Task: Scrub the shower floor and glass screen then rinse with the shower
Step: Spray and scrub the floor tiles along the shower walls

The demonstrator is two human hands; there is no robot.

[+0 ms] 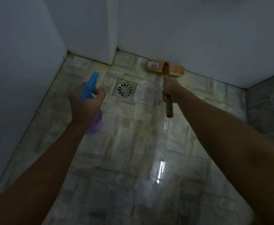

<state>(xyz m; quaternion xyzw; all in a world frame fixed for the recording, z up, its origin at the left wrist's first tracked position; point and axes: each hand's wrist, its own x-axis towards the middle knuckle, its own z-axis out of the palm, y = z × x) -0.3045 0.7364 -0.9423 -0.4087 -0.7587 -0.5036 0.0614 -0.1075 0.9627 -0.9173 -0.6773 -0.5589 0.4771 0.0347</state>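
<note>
Two hands are occupied in the head view, the only view supplied. The left hand [86, 101] holds a spray bottle [89, 86] with a blue head and a purple body; its fingers [100, 93] are curled round the neck, at the trigger, and the nozzle points forward and down over the shower floor [133, 143]. The right hand [169, 90] is wrapped tight round the wooden handle of a scrub brush [164, 67]. The brush head rests on the floor hard against the foot of the far wall [198, 38], beyond and to the right of the floor drain [125, 89].

The tiles show a wet sheen with bright reflections. No glass screen can be identified here.

Assessment: the floor-scrubbing step is in hand, at the far edge. The next move calls for firm downward pressure and strokes drawn back along the wall joint and round the drain, with spray laid ahead of the brush. Footing on wet tile is a hazard. Screen and rinse appear outstanding.
</note>
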